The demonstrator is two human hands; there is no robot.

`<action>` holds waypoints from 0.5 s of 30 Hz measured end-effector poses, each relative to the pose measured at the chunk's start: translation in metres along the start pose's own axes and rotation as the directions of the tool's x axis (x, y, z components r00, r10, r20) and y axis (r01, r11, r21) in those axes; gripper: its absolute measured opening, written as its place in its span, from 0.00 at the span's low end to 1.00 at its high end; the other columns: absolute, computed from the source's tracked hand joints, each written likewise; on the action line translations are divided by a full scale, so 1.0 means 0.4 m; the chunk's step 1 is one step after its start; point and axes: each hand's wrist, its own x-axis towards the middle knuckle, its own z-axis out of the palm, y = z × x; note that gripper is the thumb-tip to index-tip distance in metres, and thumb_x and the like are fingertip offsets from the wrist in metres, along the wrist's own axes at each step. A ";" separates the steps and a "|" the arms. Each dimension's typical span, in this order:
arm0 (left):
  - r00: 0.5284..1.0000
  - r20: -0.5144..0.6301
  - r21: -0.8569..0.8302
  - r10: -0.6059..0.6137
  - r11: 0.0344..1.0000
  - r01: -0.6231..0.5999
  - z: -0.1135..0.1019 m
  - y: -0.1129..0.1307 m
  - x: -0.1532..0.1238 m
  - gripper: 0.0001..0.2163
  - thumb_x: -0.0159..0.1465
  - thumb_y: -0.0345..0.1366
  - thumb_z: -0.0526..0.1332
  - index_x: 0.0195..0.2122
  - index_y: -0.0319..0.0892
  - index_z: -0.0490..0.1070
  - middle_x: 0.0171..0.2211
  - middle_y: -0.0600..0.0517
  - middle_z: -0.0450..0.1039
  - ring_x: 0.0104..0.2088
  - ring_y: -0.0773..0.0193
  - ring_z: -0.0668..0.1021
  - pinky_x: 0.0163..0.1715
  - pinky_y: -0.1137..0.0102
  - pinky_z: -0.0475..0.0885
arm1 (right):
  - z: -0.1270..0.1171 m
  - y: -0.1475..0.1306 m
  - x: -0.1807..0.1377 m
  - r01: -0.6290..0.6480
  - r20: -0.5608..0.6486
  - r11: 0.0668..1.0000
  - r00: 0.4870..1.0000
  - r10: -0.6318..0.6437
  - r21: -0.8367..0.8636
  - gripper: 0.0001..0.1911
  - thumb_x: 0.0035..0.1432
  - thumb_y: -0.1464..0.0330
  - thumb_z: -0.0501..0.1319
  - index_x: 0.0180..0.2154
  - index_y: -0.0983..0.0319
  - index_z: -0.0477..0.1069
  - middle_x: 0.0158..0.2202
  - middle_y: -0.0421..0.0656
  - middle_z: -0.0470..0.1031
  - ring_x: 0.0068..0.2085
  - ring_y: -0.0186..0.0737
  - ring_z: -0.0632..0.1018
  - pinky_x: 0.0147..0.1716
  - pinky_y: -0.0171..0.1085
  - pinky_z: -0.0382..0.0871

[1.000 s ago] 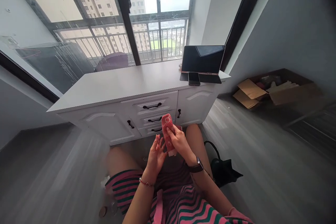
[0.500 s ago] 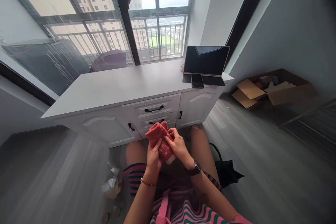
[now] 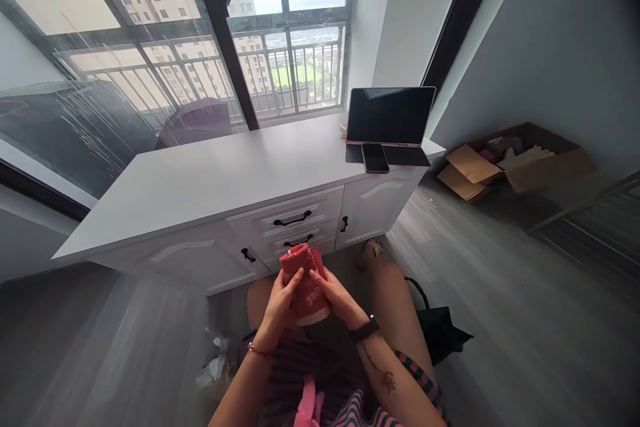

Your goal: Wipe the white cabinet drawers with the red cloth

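A small red knitted cloth (image 3: 303,283), folded into a thick bundle with a white edge at its bottom, is held up over my knees. My left hand (image 3: 278,301) grips its left side with the fingers pinched on the fabric. From the right, my right hand (image 3: 336,299) closes on the same bundle; a dark watch sits on that wrist. Both hands hang just in front of the white cabinet's drawers (image 3: 293,219).
The white cabinet (image 3: 200,177) stands under a big window and carries a tablet (image 3: 390,115) and a phone (image 3: 375,157) at its right end. An open cardboard box (image 3: 515,161) lies on the floor at right, a black bag (image 3: 440,333) beside my right leg, crumpled paper (image 3: 215,363) at left.
One second ago only my right hand held the cloth upright as a long roll. My left hand has since closed on it and the cloth is folded over into a shorter bundle.
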 end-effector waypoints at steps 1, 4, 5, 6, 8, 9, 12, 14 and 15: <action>0.999 0.009 -0.032 -0.031 0.999 0.031 -0.003 0.000 0.008 0.20 0.52 0.42 0.74 0.46 0.42 0.79 0.47 0.44 0.82 0.51 0.49 0.81 0.60 0.56 0.70 | 0.008 0.004 0.005 0.021 -0.012 1.000 1.000 -0.021 -0.020 0.34 0.49 0.52 0.72 0.55 0.58 0.72 0.55 0.46 0.77 0.57 0.49 0.76 0.59 0.47 0.66; 0.996 0.005 -0.111 -0.090 0.990 0.090 -0.009 -0.001 0.023 0.17 0.57 0.43 0.70 0.45 0.42 0.79 0.45 0.44 0.83 0.47 0.52 0.83 0.57 0.59 0.72 | 0.024 0.015 0.013 0.086 -0.050 0.993 0.995 -0.090 -0.077 0.34 0.48 0.52 0.73 0.55 0.56 0.72 0.57 0.45 0.75 0.60 0.49 0.73 0.62 0.47 0.63; 0.995 -0.015 -0.117 -0.102 0.988 0.099 -0.010 -0.001 0.025 0.15 0.58 0.41 0.70 0.44 0.42 0.79 0.44 0.45 0.84 0.45 0.53 0.83 0.56 0.60 0.73 | 0.026 0.018 0.012 0.099 -0.064 0.992 0.992 -0.104 -0.084 0.34 0.47 0.52 0.73 0.54 0.57 0.72 0.57 0.45 0.76 0.60 0.49 0.73 0.62 0.47 0.63; 0.994 -0.040 -0.117 -0.106 0.988 0.101 -0.011 -0.001 0.027 0.13 0.58 0.39 0.70 0.43 0.42 0.80 0.42 0.45 0.84 0.43 0.55 0.84 0.55 0.60 0.74 | 0.027 0.020 0.009 0.100 -0.077 0.991 0.991 -0.107 -0.084 0.33 0.47 0.52 0.73 0.52 0.57 0.73 0.55 0.45 0.77 0.58 0.50 0.74 0.61 0.48 0.64; 0.992 -0.072 -0.120 -0.099 0.989 0.090 -0.010 -0.005 0.025 0.12 0.57 0.37 0.70 0.41 0.42 0.79 0.40 0.47 0.84 0.41 0.56 0.84 0.53 0.62 0.75 | 0.024 0.024 -0.004 0.068 -0.102 0.996 0.992 -0.075 -0.064 0.32 0.43 0.51 0.75 0.48 0.59 0.75 0.50 0.46 0.79 0.54 0.50 0.77 0.58 0.48 0.67; 0.993 -0.073 -0.122 -0.091 0.989 0.081 -0.010 -0.009 0.021 0.12 0.56 0.36 0.71 0.41 0.42 0.79 0.40 0.47 0.84 0.40 0.57 0.84 0.52 0.62 0.75 | 0.020 0.025 -0.012 0.037 -0.112 0.999 0.993 -0.041 -0.041 0.32 0.41 0.51 0.75 0.46 0.60 0.76 0.47 0.46 0.80 0.51 0.50 0.79 0.56 0.48 0.68; 0.997 -0.039 -0.124 -0.070 0.990 0.064 -0.010 -0.027 -0.002 0.16 0.52 0.37 0.74 0.41 0.43 0.77 0.42 0.47 0.83 0.40 0.58 0.83 0.48 0.65 0.75 | -0.002 0.021 -0.040 -0.061 -0.123 0.996 0.990 0.068 0.060 0.32 0.38 0.52 0.77 0.43 0.62 0.75 0.41 0.45 0.82 0.42 0.47 0.82 0.47 0.45 0.73; 0.996 -0.024 -0.093 -0.088 0.992 0.086 -0.021 -0.044 -0.026 0.20 0.51 0.40 0.74 0.45 0.43 0.75 0.42 0.47 0.82 0.37 0.60 0.82 0.41 0.68 0.75 | -0.030 0.012 -0.055 -0.110 -0.094 0.989 0.988 0.120 0.100 0.30 0.38 0.53 0.77 0.41 0.62 0.75 0.37 0.45 0.82 0.38 0.46 0.82 0.42 0.44 0.74; 0.994 -0.021 -0.071 -0.105 0.992 0.103 -0.030 -0.053 -0.041 0.23 0.51 0.42 0.74 0.47 0.44 0.74 0.42 0.47 0.81 0.35 0.61 0.82 0.36 0.69 0.75 | -0.046 0.005 -0.060 -0.128 -0.077 0.986 0.988 0.137 0.109 0.30 0.39 0.54 0.77 0.41 0.62 0.75 0.36 0.45 0.82 0.36 0.46 0.82 0.40 0.43 0.75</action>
